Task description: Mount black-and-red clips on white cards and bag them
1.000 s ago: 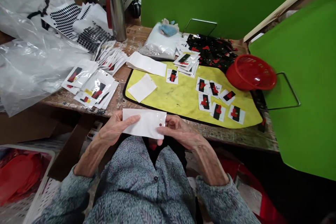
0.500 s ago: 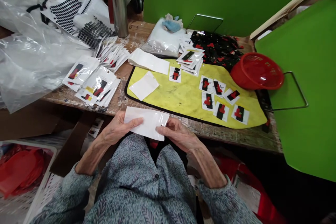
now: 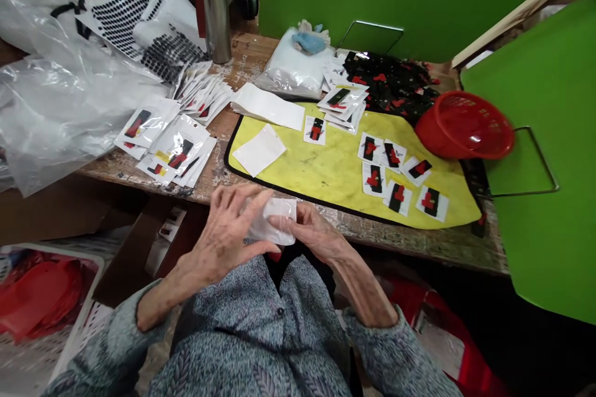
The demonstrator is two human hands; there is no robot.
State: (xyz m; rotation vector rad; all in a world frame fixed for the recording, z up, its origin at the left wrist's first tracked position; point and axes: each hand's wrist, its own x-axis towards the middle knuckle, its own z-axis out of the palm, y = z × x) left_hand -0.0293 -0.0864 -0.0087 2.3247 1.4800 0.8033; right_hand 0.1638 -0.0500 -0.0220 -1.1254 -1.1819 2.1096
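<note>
Both hands hold one small white plastic pouch (image 3: pixel 278 228) over my lap, just in front of the table edge. My left hand (image 3: pixel 231 224) lies across the pouch's left part and covers most of it, fingers curled round it. My right hand (image 3: pixel 311 233) pinches the pouch's right end between thumb and fingers. On the yellow mat (image 3: pixel 326 170) beyond lie several white cards with black and red pieces (image 3: pixel 397 197), a blank white square (image 3: pixel 259 149) and a stack of empty white pouches (image 3: pixel 269 106).
A red basket (image 3: pixel 463 126) sits at the mat's right end beside a heap of black and red pieces (image 3: pixel 391 84). Filled pouches (image 3: pixel 170 146) lie at the left with clear plastic bags (image 3: pixel 60 105). A steel flask (image 3: pixel 213 6) stands behind. Green boards (image 3: pixel 544 155) wall the right.
My left hand has slid right over the pouch and now covers most of it. The right hand stays pinched on the right end. The view has shifted slightly.
</note>
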